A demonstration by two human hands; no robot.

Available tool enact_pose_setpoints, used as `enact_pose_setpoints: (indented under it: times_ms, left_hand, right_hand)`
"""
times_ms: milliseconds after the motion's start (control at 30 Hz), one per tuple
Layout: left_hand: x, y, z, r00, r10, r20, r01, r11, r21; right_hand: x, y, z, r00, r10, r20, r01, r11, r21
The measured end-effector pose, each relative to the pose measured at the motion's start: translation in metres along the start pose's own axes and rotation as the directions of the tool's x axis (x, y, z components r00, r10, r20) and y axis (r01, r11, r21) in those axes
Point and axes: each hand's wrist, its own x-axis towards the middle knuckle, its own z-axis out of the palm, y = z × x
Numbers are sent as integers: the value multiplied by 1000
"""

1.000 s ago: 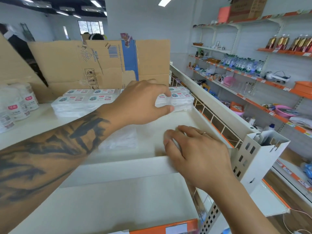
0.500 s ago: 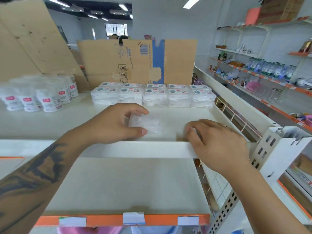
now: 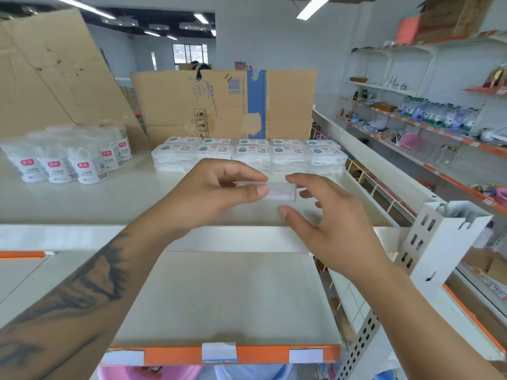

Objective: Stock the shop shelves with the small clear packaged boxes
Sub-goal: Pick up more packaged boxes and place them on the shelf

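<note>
Head view: left hand (image 3: 208,196) pinches a clear box (image 3: 279,191); right hand (image 3: 329,223) hovers spread, empty.

The white top shelf (image 3: 82,204) carries a double row of stacked clear packaged boxes (image 3: 247,156) along its far edge, right of centre. At far left stands a cluster of white tubs (image 3: 68,157) with red labels. Flattened cardboard (image 3: 225,102) stands upright behind the boxes. Nearer and lower, a second white shelf (image 3: 219,297) has an orange front strip (image 3: 260,353) with white tags.
</note>
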Motion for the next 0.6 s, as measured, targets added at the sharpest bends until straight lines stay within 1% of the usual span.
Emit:
enact_pose_setpoints:
  times_ms: [100, 167, 233, 300, 367, 500, 600]
  left_hand:
    - [-1, 7, 0, 1000, -17, -11, 16, 995, -100]
    - [-3, 10, 0, 999, -33, -40, 26, 986, -163]
    - [-6, 13, -2, 997, -39, -70, 22, 974, -223]
    - [-9, 15, -3, 995, -52, -87, 24, 954, -299]
    - [-12, 16, -4, 994, -77, -84, 44, 939, -342]
    - [-15, 18, -3, 988, -122, -98, 78, 928, -365]
    - [-15, 16, -2, 978, -163, -127, 90, 887, -452]
  right_hand:
    - [4, -3, -3, 997, -41, -72, 45, 997, 65]
    - [7, -7, -6, 998, 21, -54, -10, 979, 206]
    - [10, -13, -7, 994, 105, -16, -91, 917, 388]
    - [14, -18, -9, 989, 149, -6, -126, 855, 503]
    - [16, -22, -9, 983, 185, 0, -155, 821, 550]
    - [19, -32, -8, 967, 253, 32, -221, 771, 597]
    - [20, -41, -7, 948, 302, 103, -290, 680, 674]
